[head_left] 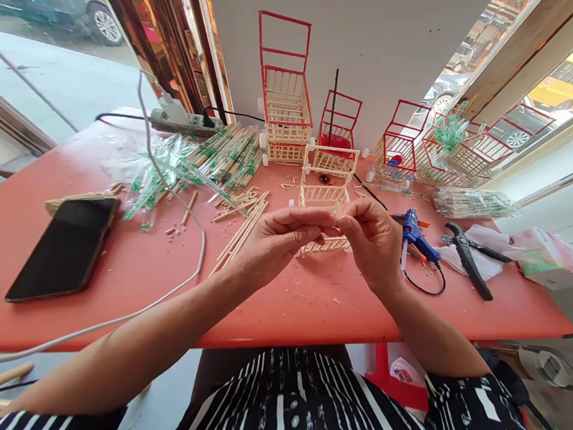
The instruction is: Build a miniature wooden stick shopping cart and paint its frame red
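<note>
My left hand (284, 238) and my right hand (373, 244) meet over the middle of the table, fingertips together. Both are closed in a pinch, and whatever lies between the fingertips is too small or hidden to name. Just behind and below them stands a small unpainted cart (326, 195) built of thin wooden sticks, partly covered by my hands. Loose wooden sticks (242, 234) lie beside my left hand. A blue glue gun (419, 237) rests to the right of my right hand.
Red-trimmed stick carts (288, 115) line the wall. Wrapped chopsticks (226, 153) lie at the back left, near a power strip (184, 122). A phone (65, 249) and a white cable (202, 251) are on the left. Black-handled cutters (470, 258) and a tissue pack (556, 259) lie right.
</note>
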{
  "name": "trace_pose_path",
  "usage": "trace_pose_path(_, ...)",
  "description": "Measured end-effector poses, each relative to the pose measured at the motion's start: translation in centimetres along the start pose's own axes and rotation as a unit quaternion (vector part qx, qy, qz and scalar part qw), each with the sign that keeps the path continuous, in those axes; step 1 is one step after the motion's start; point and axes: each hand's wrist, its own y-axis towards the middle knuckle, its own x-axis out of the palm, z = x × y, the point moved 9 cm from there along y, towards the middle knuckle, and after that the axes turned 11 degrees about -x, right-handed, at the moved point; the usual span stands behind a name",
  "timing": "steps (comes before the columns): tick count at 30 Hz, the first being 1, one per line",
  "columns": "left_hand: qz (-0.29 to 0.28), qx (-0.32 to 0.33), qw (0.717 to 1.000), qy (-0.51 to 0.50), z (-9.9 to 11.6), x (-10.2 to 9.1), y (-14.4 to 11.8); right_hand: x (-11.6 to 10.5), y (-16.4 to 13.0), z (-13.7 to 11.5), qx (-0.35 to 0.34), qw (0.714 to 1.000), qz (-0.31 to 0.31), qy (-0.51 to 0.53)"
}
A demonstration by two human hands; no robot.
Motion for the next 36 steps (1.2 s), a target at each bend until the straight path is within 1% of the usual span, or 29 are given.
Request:
trace_pose_path(4, -0.012, -0.019, 1.000, -0.009, -0.6, -0.2, 0.1, 0.0, 0.3, 1.0, 0.030, 0.999, 0.011, 0.015)
trace_pose_path(7, -0.024, -0.020, 0.999, -0.011, -0.7, -0.3, 0.1, 0.1, 0.4, 1.6, 0.037, 0.999, 0.009, 0.035)
trace_pose_path(10, -0.037, -0.012, 0.999, -0.012, -0.4, 0.0, 0.1, 0.1, 0.3, 1.8, 0.038, 0.998, 0.011, 0.047)
trace_pose_path(13, -0.038, 0.004, 0.999, -0.007, -0.1, 0.2, 0.1, 0.1, 0.2, 1.8, 0.033, 0.998, 0.013, 0.047)
trace_pose_path(16, -0.036, 0.026, 0.999, 0.029, 0.1, 0.2, 0.1, 0.2, 0.3, 1.6, 0.017, 0.999, 0.007, 0.051)
trace_pose_path(17, -0.029, 0.036, 0.998, 0.046, 0.2, 0.0, 0.1, 0.3, 0.3, 1.5, 0.013, 0.998, 0.003, 0.055)
trace_pose_path(19, 0.011, 0.059, 0.996, 0.068, 0.6, -1.0, 0.3, 0.6, 0.2, 1.3, 0.009, 0.997, -0.016, 0.070)
trace_pose_path(21, 0.069, 0.085, 0.992, 0.061, 1.5, -2.6, 0.5, 1.2, 0.0, 0.9, 0.004, 0.996, -0.050, 0.074)
trace_pose_path(23, 0.108, 0.103, 0.988, 0.039, 2.3, -4.0, 0.8, 1.9, -0.5, 0.3, -0.005, 0.994, -0.094, 0.053)
trace_pose_path(26, 0.124, 0.101, 0.987, 0.019, 2.9, -5.3, 1.4, 2.7, -1.2, -0.3, -0.022, 0.989, -0.143, -0.010)
trace_pose_path(28, 0.127, 0.091, 0.988, 0.013, 2.9, -5.7, 1.6, 3.2, -1.5, -0.6, -0.041, 0.984, -0.170, -0.045)
trace_pose_path(30, 0.129, 0.085, 0.988, 0.011, 2.7, -5.9, 1.7, 3.7, -1.6, -1.0, -0.068, 0.977, -0.192, -0.055)
trace_pose_path(34, 0.144, 0.091, 0.985, 0.011, 2.9, -6.1, 1.6, 4.2, -1.6, -1.3, -0.116, 0.970, -0.208, -0.056)
trace_pose_path(36, 0.151, 0.097, 0.984, 0.009, 3.1, -6.2, 1.6, 4.4, -1.6, -1.7, -0.152, 0.962, -0.217, -0.070)
